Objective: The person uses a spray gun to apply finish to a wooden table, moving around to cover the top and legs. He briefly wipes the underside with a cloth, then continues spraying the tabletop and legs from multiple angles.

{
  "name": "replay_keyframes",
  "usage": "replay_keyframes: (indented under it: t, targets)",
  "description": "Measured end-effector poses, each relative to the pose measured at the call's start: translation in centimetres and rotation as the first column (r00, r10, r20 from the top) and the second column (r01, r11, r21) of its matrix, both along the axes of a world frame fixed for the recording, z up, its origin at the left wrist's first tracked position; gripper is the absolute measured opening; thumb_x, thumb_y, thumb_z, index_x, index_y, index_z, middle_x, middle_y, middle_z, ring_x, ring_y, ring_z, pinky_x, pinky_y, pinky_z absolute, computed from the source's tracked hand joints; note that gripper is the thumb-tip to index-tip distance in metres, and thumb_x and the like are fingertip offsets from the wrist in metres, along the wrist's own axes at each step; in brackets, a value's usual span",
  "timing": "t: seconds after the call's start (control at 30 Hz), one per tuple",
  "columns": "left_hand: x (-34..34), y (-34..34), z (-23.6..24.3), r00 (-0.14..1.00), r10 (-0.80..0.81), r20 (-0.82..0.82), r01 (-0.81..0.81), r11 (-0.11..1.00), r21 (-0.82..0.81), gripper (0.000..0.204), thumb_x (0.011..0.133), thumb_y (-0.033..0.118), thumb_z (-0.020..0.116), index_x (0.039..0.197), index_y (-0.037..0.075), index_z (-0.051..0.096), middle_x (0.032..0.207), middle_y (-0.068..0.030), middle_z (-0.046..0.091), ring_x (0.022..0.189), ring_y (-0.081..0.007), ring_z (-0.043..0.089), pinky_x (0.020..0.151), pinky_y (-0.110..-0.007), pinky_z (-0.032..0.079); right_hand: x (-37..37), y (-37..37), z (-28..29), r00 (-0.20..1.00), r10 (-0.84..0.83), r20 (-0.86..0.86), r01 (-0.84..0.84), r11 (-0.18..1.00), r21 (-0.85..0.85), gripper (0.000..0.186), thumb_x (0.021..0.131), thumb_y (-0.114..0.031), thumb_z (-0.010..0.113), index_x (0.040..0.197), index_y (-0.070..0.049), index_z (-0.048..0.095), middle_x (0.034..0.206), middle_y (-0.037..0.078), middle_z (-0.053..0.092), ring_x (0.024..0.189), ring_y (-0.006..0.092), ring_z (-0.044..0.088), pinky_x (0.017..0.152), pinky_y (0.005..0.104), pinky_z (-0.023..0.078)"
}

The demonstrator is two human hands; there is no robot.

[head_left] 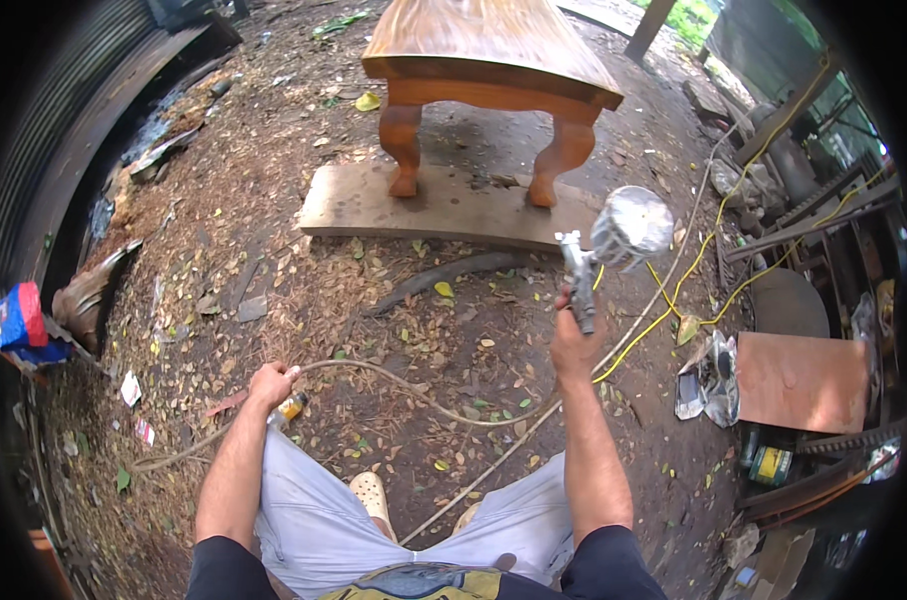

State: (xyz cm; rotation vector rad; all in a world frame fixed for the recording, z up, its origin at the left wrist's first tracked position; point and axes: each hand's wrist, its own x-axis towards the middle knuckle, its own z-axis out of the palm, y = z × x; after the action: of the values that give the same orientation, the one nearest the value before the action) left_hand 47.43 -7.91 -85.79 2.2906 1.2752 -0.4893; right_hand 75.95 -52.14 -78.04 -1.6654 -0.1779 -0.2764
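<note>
My right hand [576,335] is wrapped round the grip of a spray gun [580,275], held out in front of me with its metal cup [633,225] at the upper right. To the left, my left hand [272,384] closes round a brown hose [394,378], which loops across the ground between my hands. Beyond the gun stands a glossy wooden table [494,50] with curved legs, its near feet resting on a plank [349,205]. The gun is apart from the table.
Leaves litter the dirt ground. A yellow cord [709,240] and a pale hose [494,470] run along it. On the right are a reddish-brown board [803,381] and stacked scrap. Corrugated metal [64,95] and a blue-red bag [22,318] are at the left. A root [444,273] crosses the middle.
</note>
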Motion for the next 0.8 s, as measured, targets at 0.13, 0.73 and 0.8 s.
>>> replay_keyframes:
  t: [0.13,0.73,0.8]
  targets:
    - [0.5,0.0,0.5,0.999,0.028,-0.031,-0.029,0.999,-0.033,0.043,0.088,0.051,0.070,0.104,0.011,0.076,0.102,-0.0147,0.075,0.101,-0.0301,0.070,0.091,-0.043,0.052,-2.2,4.8,0.0,0.991,0.126,-0.040,-0.128,0.989,-0.073,0.019,0.084,-0.007,0.059,0.102,-0.003,0.063,0.085,0.006,0.069,0.077,0.0167,0.067,0.069,0.0326,0.053]
    - [1.2,-1.2,0.2,0.997,-0.007,0.071,0.008,1.000,-0.008,0.033,0.087,0.041,0.076,0.093,0.008,0.074,0.080,-0.0065,0.073,0.073,-0.0169,0.068,0.069,-0.035,0.053,4.1,9.2,0.9,0.981,0.191,0.035,-0.190,0.981,-0.024,0.018,0.087,-0.007,0.061,0.103,0.000,0.067,0.082,0.008,0.070,0.073,0.0183,0.065,0.067,0.0332,0.051]
    - [0.7,-0.5,-0.6,0.997,-0.008,0.080,0.009,1.000,-0.011,0.033,0.087,0.040,0.077,0.094,0.008,0.074,0.079,-0.0063,0.073,0.073,-0.0167,0.068,0.069,-0.035,0.053,5.3,6.7,0.9,0.993,0.118,-0.001,-0.118,0.993,0.003,0.019,0.088,-0.008,0.060,0.104,0.000,0.067,0.085,0.007,0.070,0.075,0.0175,0.065,0.069,0.0323,0.051]
